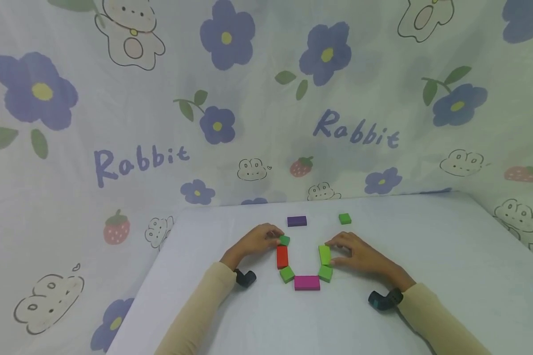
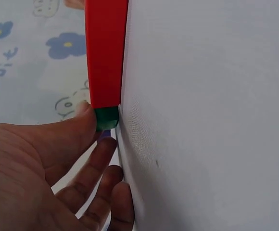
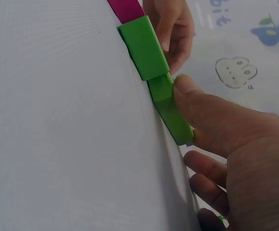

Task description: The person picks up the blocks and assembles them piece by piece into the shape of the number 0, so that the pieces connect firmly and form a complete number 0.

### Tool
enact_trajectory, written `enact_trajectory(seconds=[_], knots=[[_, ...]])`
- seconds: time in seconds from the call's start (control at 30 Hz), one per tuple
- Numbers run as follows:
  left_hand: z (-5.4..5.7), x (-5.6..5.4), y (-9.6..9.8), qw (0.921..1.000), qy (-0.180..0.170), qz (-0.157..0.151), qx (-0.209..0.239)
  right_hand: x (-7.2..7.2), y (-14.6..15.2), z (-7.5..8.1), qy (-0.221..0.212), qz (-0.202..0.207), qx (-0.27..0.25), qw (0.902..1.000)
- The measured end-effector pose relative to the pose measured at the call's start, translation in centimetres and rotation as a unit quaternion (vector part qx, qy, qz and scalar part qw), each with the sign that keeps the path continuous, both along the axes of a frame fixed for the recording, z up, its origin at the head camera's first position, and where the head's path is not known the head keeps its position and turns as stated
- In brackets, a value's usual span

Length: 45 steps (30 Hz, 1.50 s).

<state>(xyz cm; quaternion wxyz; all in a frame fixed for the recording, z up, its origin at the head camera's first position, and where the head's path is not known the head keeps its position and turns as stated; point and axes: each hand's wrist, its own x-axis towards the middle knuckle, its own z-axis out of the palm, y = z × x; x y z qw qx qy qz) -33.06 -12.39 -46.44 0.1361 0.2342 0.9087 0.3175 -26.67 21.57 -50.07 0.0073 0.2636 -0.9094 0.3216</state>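
Coloured blocks form a U on the white table (image 1: 426, 256). My left hand (image 1: 273, 236) pinches a small dark green block (image 1: 285, 240) at the far end of the red block (image 1: 282, 257); the left wrist view shows the thumb (image 2: 82, 120) against this green block (image 2: 107, 118), below the red block (image 2: 106, 53). My right hand (image 1: 335, 252) holds the long light green block (image 1: 324, 255) between thumb and fingers. In the right wrist view the thumb (image 3: 187, 89) presses that block (image 3: 171, 108), which lies next to a green square block (image 3: 144, 45).
The U's base is a magenta block (image 1: 307, 282) between two green squares (image 1: 286, 274) (image 1: 325, 272). A purple block (image 1: 296, 221) and a green block (image 1: 344, 218) lie loose farther back. A flower-and-rabbit cloth (image 1: 266, 98) hangs behind the table.
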Motion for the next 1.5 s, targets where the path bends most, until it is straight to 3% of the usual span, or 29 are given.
enact_trajectory(seconds=[1.07,1.2,1.5], knots=[[-0.6,0.0,-0.4,0.9998,0.004,-0.004,0.02,-0.1,-0.1,0.2,-0.003,0.011,0.0,0.9999],[-0.8,0.9,-0.6,0.9994,0.001,0.006,0.034,-0.1,-0.3,0.3,-0.001,0.01,-0.003,0.9999],[-2.0,4.0,-0.5,0.9973,0.019,0.037,0.061,-0.1,-0.2,0.2,-0.009,0.001,0.003,1.0]])
